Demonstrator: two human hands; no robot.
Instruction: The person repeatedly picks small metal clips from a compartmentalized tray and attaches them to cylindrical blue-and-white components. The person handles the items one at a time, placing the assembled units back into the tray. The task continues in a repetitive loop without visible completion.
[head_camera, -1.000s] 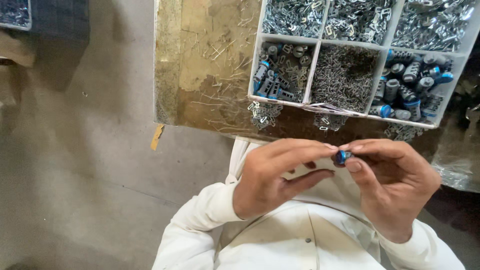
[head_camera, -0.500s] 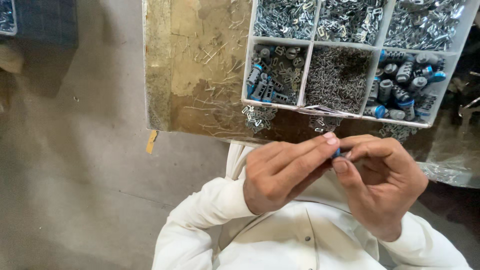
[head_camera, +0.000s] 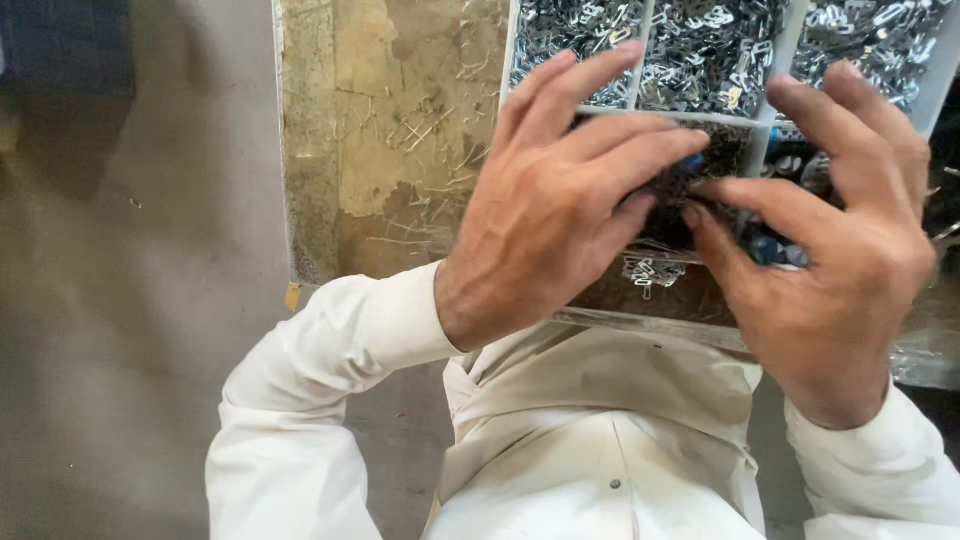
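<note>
White sleeves cover both arms. The left hand (head_camera: 560, 200) and the right hand (head_camera: 830, 250) are close together, fingertips almost touching. The fingers are spread a little and bent inward, pinching at one spot between them. What they pinch is too hidden to tell, though a bit of blue (head_camera: 692, 160) peeks out by the left fingertips. Behind the fingers sits a white tray with boxes (head_camera: 645, 60). Beyond the fingertips, the boxes hold shiny silver metal clips (head_camera: 710, 40). Under the right fingers are small blue pieces (head_camera: 765, 248). Left of the left hand lies a worn yellow-brown board (head_camera: 390, 130) with thin pins scattered on it.
</note>
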